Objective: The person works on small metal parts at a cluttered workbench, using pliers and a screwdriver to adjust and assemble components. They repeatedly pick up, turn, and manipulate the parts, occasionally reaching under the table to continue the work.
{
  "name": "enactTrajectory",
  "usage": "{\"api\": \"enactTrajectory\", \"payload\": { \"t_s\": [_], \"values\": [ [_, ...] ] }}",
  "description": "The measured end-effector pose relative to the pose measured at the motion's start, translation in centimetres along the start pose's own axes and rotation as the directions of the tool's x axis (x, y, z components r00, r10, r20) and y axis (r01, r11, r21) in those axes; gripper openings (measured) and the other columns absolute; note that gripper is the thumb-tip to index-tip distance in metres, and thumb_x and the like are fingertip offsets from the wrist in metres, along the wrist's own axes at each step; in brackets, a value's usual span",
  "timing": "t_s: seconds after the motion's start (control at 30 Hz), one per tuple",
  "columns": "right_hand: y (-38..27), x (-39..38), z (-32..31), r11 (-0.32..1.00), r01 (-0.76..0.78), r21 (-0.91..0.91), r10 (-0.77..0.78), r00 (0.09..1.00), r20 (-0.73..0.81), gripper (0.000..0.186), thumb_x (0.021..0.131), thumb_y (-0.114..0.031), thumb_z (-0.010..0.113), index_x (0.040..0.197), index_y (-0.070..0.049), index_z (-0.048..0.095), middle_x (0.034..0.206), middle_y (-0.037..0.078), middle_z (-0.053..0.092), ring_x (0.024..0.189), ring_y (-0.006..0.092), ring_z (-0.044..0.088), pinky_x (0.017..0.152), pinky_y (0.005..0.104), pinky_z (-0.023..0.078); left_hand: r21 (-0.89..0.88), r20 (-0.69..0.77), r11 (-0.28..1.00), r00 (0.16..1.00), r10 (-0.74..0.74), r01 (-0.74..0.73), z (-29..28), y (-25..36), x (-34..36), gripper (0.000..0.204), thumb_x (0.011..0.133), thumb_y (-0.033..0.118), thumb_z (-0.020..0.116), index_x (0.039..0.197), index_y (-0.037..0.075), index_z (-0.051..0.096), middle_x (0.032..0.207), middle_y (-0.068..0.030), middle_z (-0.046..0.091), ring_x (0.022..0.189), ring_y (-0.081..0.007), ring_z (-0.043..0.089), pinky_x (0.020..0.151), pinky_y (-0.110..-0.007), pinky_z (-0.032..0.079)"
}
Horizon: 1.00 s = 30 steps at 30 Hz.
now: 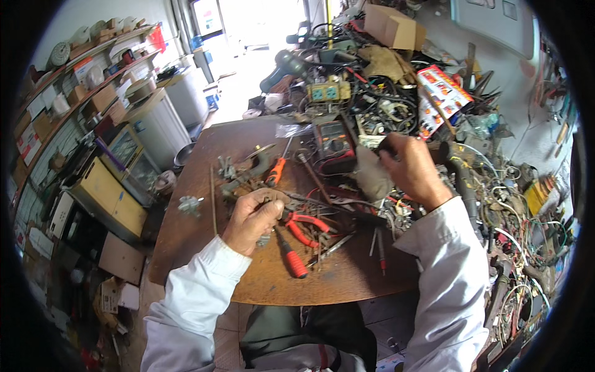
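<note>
My left hand (255,217) is raised over the near left part of the wooden table (204,266), thumb and fingers pinched together. Whatever is between them is too small to name. A red-handled screwdriver (291,255) and red-handled pliers (305,228) lie just right of it; an orange-handled screwdriver (276,171) lies beyond. Farther right, my right hand (414,168) is closed with curled fingers, and what it grips is hidden. Beside those fingers is a dusty grey, tapered piece (373,176), of unclear kind; whether it is held I cannot tell. A multimeter (333,139) lies behind.
Tangled cables and parts (387,105) heap up along the table's far and right sides, with a cardboard box (392,28) on top. Shelves (77,65) line the left wall above a yellow cabinet (111,197). Small metal parts (189,204) sit near the table's left edge.
</note>
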State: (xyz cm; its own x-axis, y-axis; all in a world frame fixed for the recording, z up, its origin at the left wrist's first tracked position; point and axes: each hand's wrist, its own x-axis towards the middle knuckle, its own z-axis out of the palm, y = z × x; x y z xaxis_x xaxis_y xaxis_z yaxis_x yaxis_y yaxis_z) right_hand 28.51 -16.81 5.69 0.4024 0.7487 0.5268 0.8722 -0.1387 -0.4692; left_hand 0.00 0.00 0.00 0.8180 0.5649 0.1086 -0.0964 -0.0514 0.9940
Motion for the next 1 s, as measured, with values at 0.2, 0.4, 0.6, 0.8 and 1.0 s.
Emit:
{"api": "enactTrajectory", "payload": {
  "t_s": [0.2,0.4,0.6,0.8,1.0],
  "values": [
    [-0.1,-0.6,-0.9,0.998,0.047,0.030,-0.049,0.997,0.061,0.015,0.085,-0.011,0.063,0.089,0.003,0.063,0.080,0.029,0.064,0.082,0.0475,0.064,0.071,0.0512,0.050,0.592,0.054,0.684,0.867,0.495,-0.427,8.7,2.9,4.3,0.032,0.083,0.001,0.073,0.114,0.005,0.066,0.067,0.0049,0.051,0.060,-0.0043,0.044,0.054,-0.023,0.039],
    [-0.8,-0.8,-1.2,0.995,0.097,0.027,-0.099,0.991,0.084,0.013,0.085,-0.010,0.062,0.089,0.002,0.062,0.079,0.028,0.064,0.080,0.0467,0.063,0.070,0.0508,0.050,0.686,0.098,0.498,0.747,0.658,-0.530,11.9,1.1,9.1,0.032,0.076,-0.002,0.072,0.108,0.002,0.068,0.090,-0.0140,0.068,0.081,-0.0289,0.069,0.071,-0.036,0.053],
    [-0.9,-0.6,-0.9,0.987,0.111,0.117,-0.121,0.989,0.083,0.013,0.084,-0.010,0.062,0.089,0.002,0.064,0.077,0.027,0.064,0.079,0.0469,0.063,0.070,0.0507,0.050,0.688,0.117,0.479,0.734,0.669,-0.545,11.5,0.5,9.2,0.016,0.075,-0.006,0.071,0.091,-0.001,0.069,0.088,-0.0126,0.067,0.081,-0.0291,0.069,0.071,-0.035,0.055],
    [-1.0,-0.6,-0.8,0.981,0.117,-0.156,-0.100,0.988,0.114,0.016,0.081,-0.010,0.066,0.092,0.001,0.070,0.080,0.023,0.067,0.077,0.0417,0.066,0.071,0.0450,0.053,0.629,0.123,0.461,0.665,0.737,-0.626,11.3,0.3,8.7,0.016,0.075,-0.008,0.070,0.089,0.000,0.069,0.088,-0.0109,0.068,0.079,-0.0267,0.069,0.070,-0.034,0.056],
    [-1.1,-0.7,-0.8,0.981,0.157,-0.111,-0.146,0.984,0.103,0.013,0.080,-0.010,0.066,0.087,-0.001,0.071,0.076,0.023,0.066,0.077,0.0432,0.065,0.074,0.0495,0.052,0.616,0.117,0.468,0.661,0.741,-0.634,11.3,0.1,8.9,0.016,0.075,-0.009,0.069,0.088,0.000,0.069,0.087,-0.0104,0.068,0.079,-0.0256,0.070,0.069,-0.033,0.056]
  ]
}}
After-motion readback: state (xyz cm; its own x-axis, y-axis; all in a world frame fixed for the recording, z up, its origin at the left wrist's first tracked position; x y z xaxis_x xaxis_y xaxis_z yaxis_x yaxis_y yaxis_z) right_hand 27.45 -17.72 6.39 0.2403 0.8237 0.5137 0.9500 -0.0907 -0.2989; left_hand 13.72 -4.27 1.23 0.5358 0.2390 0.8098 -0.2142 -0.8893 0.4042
